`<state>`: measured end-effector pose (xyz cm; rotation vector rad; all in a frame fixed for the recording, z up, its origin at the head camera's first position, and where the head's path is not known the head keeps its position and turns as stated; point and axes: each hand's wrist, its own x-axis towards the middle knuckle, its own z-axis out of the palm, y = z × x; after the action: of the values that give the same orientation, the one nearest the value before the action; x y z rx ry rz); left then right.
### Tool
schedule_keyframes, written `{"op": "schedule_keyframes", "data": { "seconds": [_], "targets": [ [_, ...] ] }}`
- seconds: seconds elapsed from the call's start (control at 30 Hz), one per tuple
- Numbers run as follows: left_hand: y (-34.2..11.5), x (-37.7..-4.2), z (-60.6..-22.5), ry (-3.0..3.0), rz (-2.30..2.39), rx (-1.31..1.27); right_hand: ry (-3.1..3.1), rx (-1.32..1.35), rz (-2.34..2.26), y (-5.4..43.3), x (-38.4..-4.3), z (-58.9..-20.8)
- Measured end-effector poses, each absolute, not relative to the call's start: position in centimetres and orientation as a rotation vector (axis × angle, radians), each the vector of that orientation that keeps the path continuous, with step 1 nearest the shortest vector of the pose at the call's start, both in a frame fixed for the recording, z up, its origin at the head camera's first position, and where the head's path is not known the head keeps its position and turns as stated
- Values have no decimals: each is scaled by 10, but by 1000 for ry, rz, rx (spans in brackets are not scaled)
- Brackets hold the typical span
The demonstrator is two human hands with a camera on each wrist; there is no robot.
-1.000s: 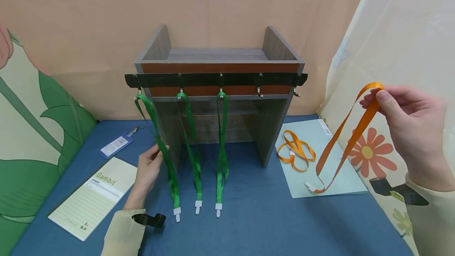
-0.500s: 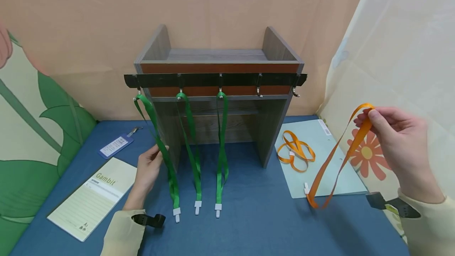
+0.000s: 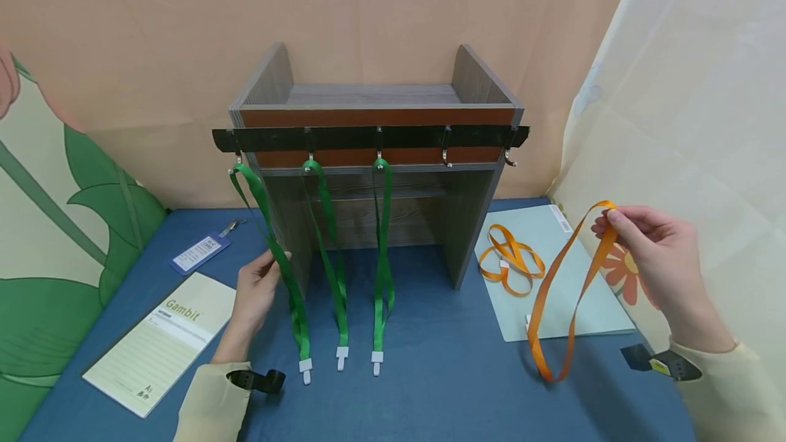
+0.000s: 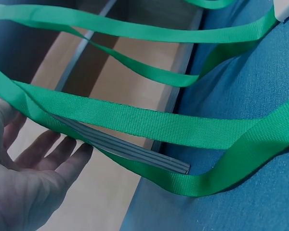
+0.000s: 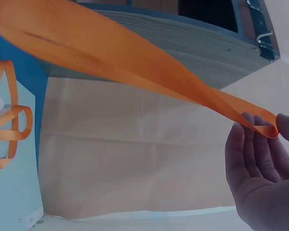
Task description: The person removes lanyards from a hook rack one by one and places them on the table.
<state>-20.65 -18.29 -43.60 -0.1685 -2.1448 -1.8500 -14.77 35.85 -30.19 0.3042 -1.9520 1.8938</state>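
My right hand [image 3: 660,264] pinches an orange lanyard [image 3: 540,312] near the top of its loop. The loop hangs down, its lower end near the front of a pale blue folder [image 3: 589,312]. In the right wrist view the orange lanyard [image 5: 135,57] stretches away from the thumb and fingers. My left hand [image 3: 256,288] is beside the leftmost green lanyard [image 3: 295,292], at the shelf's left side. In the left wrist view its fingers [image 4: 77,159] lie loosely extended by the green strap [image 4: 135,122]; whether they press the panel I cannot tell.
A grey wooden shelf [image 3: 381,106] carries a black hook rail [image 3: 344,137]. Three green lanyards hang on its left hooks; two right hooks are bare. Another orange lanyard [image 3: 518,261] lies on the folder. A Gambit pad [image 3: 166,340] and blue badge [image 3: 199,252] lie left.
My right hand has moved left and down, carrying the orange lanyard, whose loop now hangs lower. My left hand and the green lanyards have stayed put.
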Motion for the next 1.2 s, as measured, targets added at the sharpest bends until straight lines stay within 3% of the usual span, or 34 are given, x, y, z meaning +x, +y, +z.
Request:
{"op": "schedule_keyframes", "data": {
  "seconds": [0.63,1.2],
  "targets": [
    [-185,-213,-448,-2134,-1856,-144,-2425,31,1443,359,-136,-343],
    [-186,-213,-449,-2136,-1842,-138,-2586,123,1337,348,-136,-390]
  ]
}}
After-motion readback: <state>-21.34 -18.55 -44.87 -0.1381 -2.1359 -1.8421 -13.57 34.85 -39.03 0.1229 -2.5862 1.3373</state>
